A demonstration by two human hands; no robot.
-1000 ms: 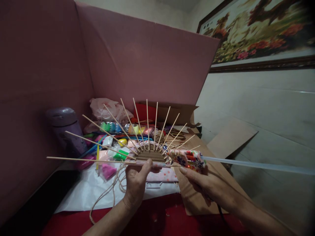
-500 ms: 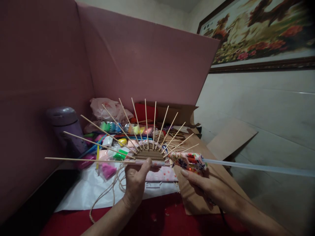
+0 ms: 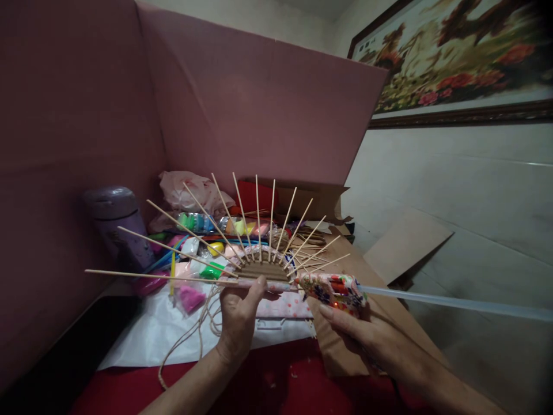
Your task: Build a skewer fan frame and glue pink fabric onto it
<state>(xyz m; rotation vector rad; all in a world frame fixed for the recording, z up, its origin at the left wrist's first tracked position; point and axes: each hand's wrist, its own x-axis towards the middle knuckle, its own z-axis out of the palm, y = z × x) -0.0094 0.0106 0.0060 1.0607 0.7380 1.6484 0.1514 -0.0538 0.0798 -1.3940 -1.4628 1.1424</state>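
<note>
My left hand (image 3: 241, 311) pinches the lower edge of a half-round cardboard piece (image 3: 263, 272), thumb on its face. Thin wooden sticks (image 3: 258, 219) fan out from the curved rim of the cardboard, several in all. A pale patterned border runs behind that rim. In my right hand (image 3: 363, 331) is a hot glue gun (image 3: 332, 291) with a flowery casing and a small orange light. Its tip is close to the right end of the cardboard's straight edge; whether they touch I cannot tell. A long translucent glue stick (image 3: 453, 302) juts from its back.
Bags of coloured clay (image 3: 211, 268) and a lilac flask (image 3: 116, 227) stand left and behind. Twine (image 3: 190, 340) curls over a white sheet (image 3: 133, 340). Loose sticks (image 3: 313, 248) and brown cardboard (image 3: 345, 357) lie right. Pink panels (image 3: 259, 109) rise behind.
The fan of sticks has tilted slightly, its left end rising a little. The glue gun has dipped slightly at the cardboard's right end. Both hands keep their hold.
</note>
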